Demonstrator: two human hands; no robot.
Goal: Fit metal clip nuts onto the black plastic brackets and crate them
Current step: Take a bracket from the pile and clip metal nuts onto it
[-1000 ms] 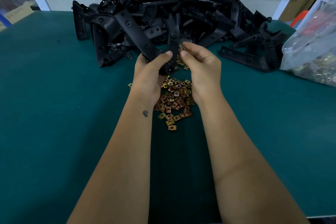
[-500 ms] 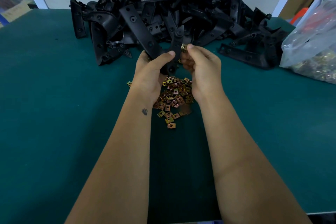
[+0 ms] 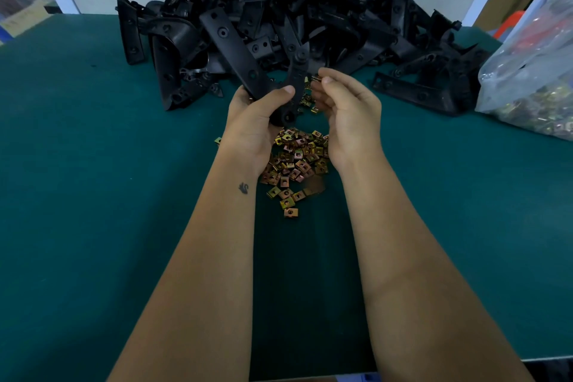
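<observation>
here a black bracket [image 3: 294, 84] is gripped upright by the left hand [image 3: 257, 121] above the loose clip nuts [image 3: 294, 161] near the table's [image 3: 93, 195] middle, probably so the clip nut [image 3: 317, 78] pinched by the right hand [image 3: 347, 112] can be slid on.

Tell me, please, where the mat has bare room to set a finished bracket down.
Bare green mat lies left of the left forearm, below the bracket pile, and right of the right forearm, below the clip bag. Crowded between the forearms: loose clip nuts.
</observation>
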